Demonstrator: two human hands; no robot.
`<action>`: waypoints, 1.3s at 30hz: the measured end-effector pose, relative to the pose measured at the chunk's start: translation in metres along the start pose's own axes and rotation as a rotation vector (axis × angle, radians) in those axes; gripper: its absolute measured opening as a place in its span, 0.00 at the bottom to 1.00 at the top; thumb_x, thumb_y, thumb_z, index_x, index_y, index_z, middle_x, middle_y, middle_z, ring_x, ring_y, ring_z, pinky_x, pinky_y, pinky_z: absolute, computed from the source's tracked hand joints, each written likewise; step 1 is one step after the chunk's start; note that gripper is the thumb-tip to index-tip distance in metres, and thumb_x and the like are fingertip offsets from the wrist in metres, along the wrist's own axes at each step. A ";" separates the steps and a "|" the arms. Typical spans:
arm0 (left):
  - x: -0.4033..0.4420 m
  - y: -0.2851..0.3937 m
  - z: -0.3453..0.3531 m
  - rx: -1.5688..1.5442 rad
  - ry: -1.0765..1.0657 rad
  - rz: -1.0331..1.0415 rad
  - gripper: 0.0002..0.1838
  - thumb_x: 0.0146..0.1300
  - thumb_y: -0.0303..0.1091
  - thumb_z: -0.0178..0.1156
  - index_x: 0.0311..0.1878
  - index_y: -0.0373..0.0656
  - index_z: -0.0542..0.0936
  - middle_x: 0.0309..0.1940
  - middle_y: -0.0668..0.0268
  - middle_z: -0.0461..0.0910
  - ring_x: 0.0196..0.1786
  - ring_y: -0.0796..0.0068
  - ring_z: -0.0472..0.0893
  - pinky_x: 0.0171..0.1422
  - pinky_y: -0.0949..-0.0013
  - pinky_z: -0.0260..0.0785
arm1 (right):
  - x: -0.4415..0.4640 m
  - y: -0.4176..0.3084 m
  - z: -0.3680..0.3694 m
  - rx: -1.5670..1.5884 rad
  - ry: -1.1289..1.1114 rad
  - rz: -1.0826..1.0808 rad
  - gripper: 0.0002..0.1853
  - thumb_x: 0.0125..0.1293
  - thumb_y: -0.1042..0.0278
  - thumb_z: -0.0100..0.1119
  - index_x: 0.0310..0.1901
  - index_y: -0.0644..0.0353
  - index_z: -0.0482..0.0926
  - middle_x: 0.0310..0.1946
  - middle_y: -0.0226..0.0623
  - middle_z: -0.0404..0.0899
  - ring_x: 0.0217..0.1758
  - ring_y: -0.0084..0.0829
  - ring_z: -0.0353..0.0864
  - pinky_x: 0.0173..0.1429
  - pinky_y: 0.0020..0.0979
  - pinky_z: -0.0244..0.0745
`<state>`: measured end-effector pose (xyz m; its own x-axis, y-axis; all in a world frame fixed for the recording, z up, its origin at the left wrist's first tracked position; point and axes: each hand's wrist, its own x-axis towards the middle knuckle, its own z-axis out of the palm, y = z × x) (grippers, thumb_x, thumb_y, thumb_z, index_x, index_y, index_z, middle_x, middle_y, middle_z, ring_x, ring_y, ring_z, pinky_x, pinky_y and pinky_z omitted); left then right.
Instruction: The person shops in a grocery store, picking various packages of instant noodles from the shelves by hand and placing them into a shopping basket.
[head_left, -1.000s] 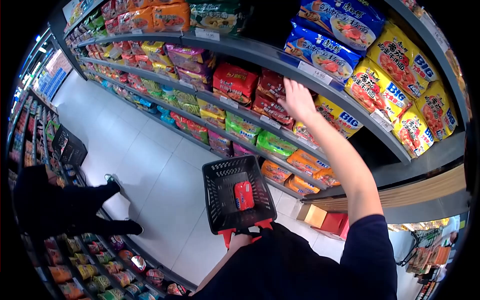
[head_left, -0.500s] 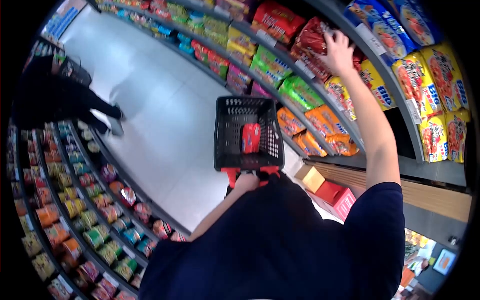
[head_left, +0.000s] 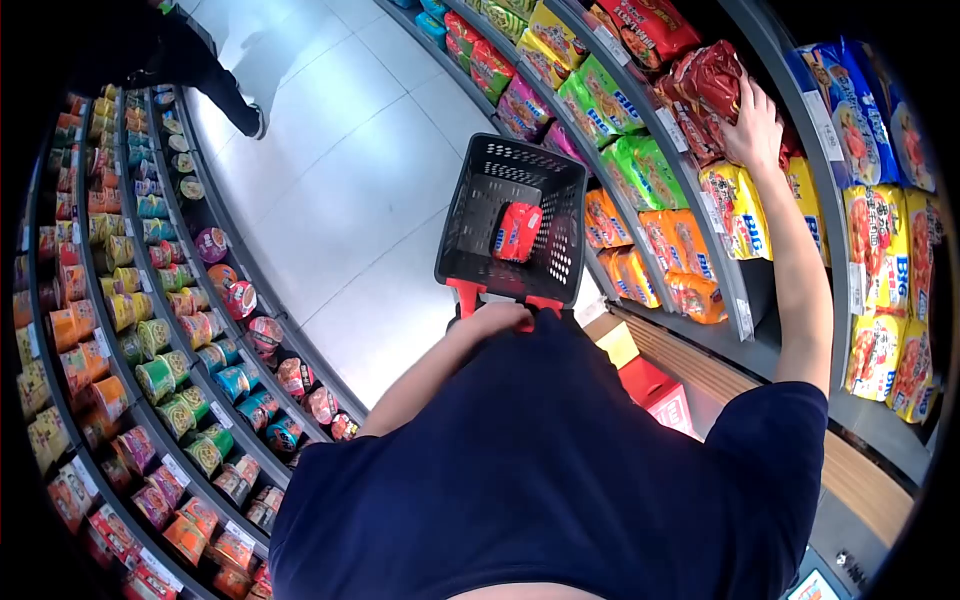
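Note:
My right hand (head_left: 755, 125) is at the shelf on the right, its fingers wrapped over the edge of a dark red noodle packet (head_left: 712, 80). Yellow packets (head_left: 738, 210) sit just below it, and a brighter red packet (head_left: 655, 28) is beside it. My left hand (head_left: 503, 318) is closed on the red handle (head_left: 466, 296) of a black shopping basket (head_left: 455, 235). Inside the basket lies one red packet (head_left: 518, 232).
Shelves of cup noodles (head_left: 160, 372) line the left. A person in dark clothes (head_left: 205, 75) stands at the upper left on the tiled floor (head_left: 345, 130). A red box (head_left: 645, 382) is near the right shelf's base. Shelf edges (head_left: 815, 110) curve close to my right arm.
The view has swung round, so the basket and shelves appear shifted. My right hand has gone from reaching at the dark red packets to gripping one, which looks lifted and tilted.

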<state>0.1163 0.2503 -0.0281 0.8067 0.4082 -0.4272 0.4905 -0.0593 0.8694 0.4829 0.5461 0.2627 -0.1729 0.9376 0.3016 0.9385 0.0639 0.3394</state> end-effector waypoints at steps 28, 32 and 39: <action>0.110 -0.211 -0.113 0.253 0.924 -0.947 0.11 0.64 0.39 0.56 0.35 0.40 0.70 0.24 0.54 0.79 0.28 0.48 0.79 0.32 0.51 0.70 | -0.167 -0.311 0.455 0.694 -0.412 -0.411 0.31 0.47 0.78 0.62 0.58 0.57 0.73 0.60 0.36 0.72 0.63 0.37 0.69 0.60 0.43 0.69; 0.108 -0.223 -0.122 0.308 0.904 -0.980 0.12 0.64 0.39 0.56 0.34 0.40 0.70 0.23 0.55 0.79 0.27 0.50 0.79 0.30 0.53 0.70 | -0.171 -0.346 0.536 0.588 -0.343 -0.495 0.28 0.51 0.71 0.61 0.58 0.56 0.71 0.59 0.36 0.71 0.62 0.39 0.69 0.59 0.46 0.71; 0.112 -0.222 -0.124 0.336 0.880 -1.013 0.12 0.64 0.39 0.57 0.34 0.41 0.70 0.22 0.54 0.78 0.26 0.50 0.79 0.29 0.54 0.70 | -0.222 -0.395 0.640 0.265 -0.616 -0.188 0.21 0.66 0.66 0.46 0.60 0.54 0.68 0.56 0.38 0.67 0.60 0.38 0.66 0.55 0.58 0.71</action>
<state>0.0568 0.4218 -0.2387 -0.3562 0.8318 -0.4257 0.8884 0.4427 0.1219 0.3418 0.5314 -0.5087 -0.2119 0.9207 -0.3276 0.9641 0.2518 0.0842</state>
